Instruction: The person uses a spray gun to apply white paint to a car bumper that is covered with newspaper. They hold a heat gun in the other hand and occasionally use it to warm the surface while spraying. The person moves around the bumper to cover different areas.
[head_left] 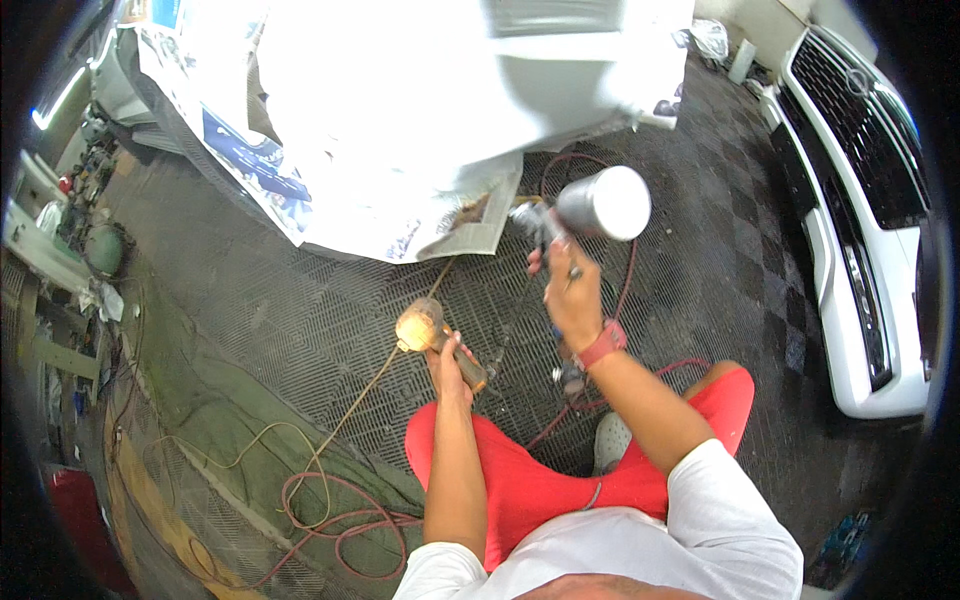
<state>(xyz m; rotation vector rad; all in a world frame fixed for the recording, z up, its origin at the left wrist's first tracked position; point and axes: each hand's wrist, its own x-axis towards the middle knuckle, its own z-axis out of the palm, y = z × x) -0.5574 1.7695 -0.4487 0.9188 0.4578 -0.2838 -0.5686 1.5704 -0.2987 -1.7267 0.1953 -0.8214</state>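
Note:
My right hand (pixel 576 292) is closed round the grip of a spray gun (pixel 605 203) with a grey-and-white paint cup. The gun's front end is near the lower edge of a bright white vehicle panel (pixel 390 90), which has masking paper (pixel 488 226) along its border; glare washes out most of the panel. My left hand (pixel 450 366) is wrapped round the handle of a lit hand lamp (pixel 418 325), held low and to the left of the gun. The gun and right hand are slightly blurred.
A red air hose (pixel 632 270) loops over the dark grated floor (pixel 330 330), and a thin cord (pixel 372 385) runs to the lamp. At the right stands a white bumper with a black grille (pixel 855 200). A green cloth (pixel 220 390) and cluttered shelving (pixel 60 270) are on the left.

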